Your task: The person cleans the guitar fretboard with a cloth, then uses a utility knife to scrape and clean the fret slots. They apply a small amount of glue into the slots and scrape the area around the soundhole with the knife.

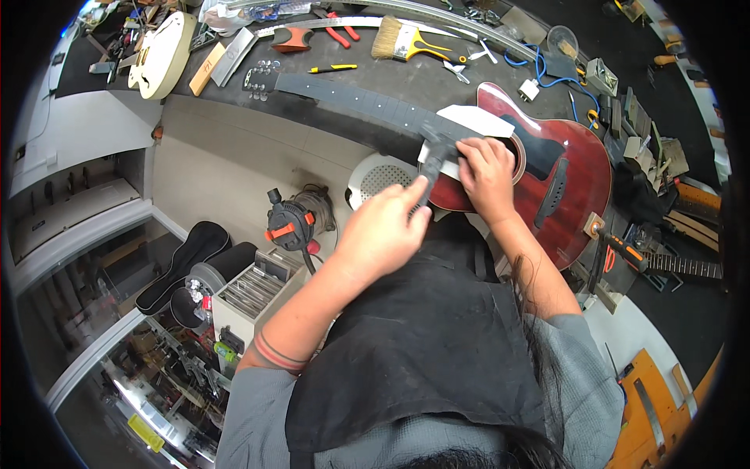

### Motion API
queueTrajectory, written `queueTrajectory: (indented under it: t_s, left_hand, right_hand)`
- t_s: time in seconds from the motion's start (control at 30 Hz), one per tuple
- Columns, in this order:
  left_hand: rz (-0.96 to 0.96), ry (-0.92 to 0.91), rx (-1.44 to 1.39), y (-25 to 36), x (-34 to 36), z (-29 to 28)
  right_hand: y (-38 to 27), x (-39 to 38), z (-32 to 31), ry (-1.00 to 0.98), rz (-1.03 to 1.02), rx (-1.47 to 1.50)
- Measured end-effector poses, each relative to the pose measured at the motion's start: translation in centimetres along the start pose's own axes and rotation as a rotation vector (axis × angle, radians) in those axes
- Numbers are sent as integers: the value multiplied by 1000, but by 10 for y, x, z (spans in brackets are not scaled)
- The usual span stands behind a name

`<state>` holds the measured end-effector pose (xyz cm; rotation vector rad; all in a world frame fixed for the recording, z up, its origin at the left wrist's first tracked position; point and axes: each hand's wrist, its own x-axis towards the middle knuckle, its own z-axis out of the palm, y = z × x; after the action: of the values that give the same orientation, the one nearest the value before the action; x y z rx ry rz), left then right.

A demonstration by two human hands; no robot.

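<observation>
A red acoustic guitar [587, 156] lies on the dark workbench, its neck [351, 95] pointing left. My left hand [387, 228] is closed round the handle of a dark hammer [434, 159]. The hammer's head is over the fretboard near the body, slightly blurred; I cannot tell whether it touches. Just right of it, my right hand [491, 176] has its fingers curled together at the fretboard's body end, by the sound hole. What those fingers pinch, if anything, is hidden. White sheets [475, 119] lie on the guitar's top on both sides of the fretboard.
Behind the neck lie a wide brush [398, 41], red-handled pliers [340, 35] and a yellow pen [333, 69]. A cream guitar body [162, 55] rests at far left. A clamp [621, 246] grips the bench edge at right. Below stand a vacuum [293, 223] and a white perforated stool [383, 178].
</observation>
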<state>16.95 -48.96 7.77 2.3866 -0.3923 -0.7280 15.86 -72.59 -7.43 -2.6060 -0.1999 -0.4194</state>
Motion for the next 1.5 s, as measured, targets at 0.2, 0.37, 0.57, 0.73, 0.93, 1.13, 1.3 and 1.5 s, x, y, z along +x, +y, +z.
queueTrajectory:
  t_s: [0.2, 0.37, 0.57, 0.73, 0.93, 1.13, 1.3, 1.5]
  left_hand:
    - [-48, -76, 29, 4, -5, 1]
    - [-131, 93, -37, -44, -1, -44]
    - [-264, 257, -187, -152, 10, -129]
    - [-409, 283, -294, -186, 27, -194]
    - [-374, 261, -285, -168, 44, -191]
    - [-284, 178, -295, -110, 30, -117]
    - [-77, 76, -127, -43, 26, -57]
    - [26, -27, -72, 3, 20, -1]
  right_hand:
    - [5, -11, -16, -51, -23, -28]
    - [-30, 49, 40, -35, -119, 47]
    - [-99, 151, 142, 28, -309, 159]
    - [-145, 216, 210, 118, -365, 95]
    - [-134, 225, 211, 135, -313, 11]
    - [-78, 147, 134, 81, -228, 88]
    - [-26, 76, 54, 15, -108, 4]
    - [8, 12, -6, -38, 16, -95]
